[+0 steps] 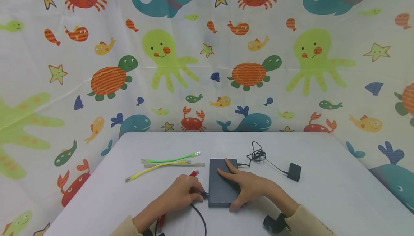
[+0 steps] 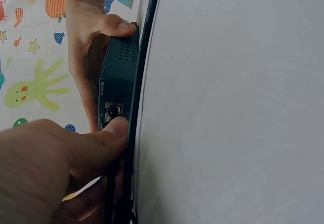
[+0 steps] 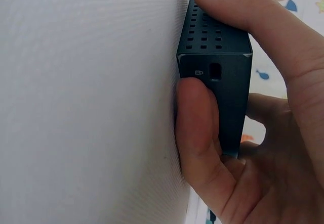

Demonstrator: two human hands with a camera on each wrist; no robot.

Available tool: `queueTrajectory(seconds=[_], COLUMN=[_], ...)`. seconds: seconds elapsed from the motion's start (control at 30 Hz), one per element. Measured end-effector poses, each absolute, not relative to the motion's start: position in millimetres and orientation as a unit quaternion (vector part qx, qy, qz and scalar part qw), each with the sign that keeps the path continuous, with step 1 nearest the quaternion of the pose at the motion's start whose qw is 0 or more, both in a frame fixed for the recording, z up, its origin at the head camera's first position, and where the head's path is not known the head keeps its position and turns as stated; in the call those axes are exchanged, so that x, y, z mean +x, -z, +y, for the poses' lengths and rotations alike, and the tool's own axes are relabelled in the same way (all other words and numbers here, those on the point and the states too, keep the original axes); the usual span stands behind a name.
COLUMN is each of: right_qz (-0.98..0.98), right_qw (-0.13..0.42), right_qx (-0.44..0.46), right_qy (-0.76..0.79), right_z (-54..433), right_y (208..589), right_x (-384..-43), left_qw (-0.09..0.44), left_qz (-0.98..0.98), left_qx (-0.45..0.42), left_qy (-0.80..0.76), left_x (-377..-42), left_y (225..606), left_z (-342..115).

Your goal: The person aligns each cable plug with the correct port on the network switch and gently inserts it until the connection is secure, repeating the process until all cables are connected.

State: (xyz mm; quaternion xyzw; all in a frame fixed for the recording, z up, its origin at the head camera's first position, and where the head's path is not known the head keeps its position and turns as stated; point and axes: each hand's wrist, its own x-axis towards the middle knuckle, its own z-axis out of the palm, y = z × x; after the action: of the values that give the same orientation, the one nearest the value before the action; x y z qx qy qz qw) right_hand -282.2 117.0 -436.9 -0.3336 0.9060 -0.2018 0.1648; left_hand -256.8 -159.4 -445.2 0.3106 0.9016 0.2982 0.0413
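Observation:
A flat dark network switch lies on the white table near the middle. My right hand holds it, two fingers spread across the top and the thumb at the near edge; in the right wrist view another finger bends against the side with the lock slot. At the switch's left side, my left hand pinches the plug of a black network cable. The left wrist view shows that plug at the port, partly covered by the thumb. How deep it sits I cannot tell.
Behind the left hand lie short green, yellow and grey network cables. A red cable is partly hidden under that hand. A black power adapter and its bundled cord lie right of the switch, the cord plugged into it.

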Motion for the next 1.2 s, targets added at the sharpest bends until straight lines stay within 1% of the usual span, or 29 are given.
queueTrajectory(seconds=[0.27,1.2], right_qz=[0.908,0.91], right_qw=[0.165,0.161], right_qx=[-0.328,-0.322], right_qy=[0.202,0.205], right_z=[118.1,114.7], right_y=[438.7,434.4], right_x=[-282.9,-278.5], left_qw=[0.052,0.031], left_qz=[0.899,0.901], left_qx=[0.309,0.322], left_qy=[-0.307,-0.291], left_x=[-255.1,-256.4], left_y=[445.0,445.1], left_z=[-158.8,-160.9])
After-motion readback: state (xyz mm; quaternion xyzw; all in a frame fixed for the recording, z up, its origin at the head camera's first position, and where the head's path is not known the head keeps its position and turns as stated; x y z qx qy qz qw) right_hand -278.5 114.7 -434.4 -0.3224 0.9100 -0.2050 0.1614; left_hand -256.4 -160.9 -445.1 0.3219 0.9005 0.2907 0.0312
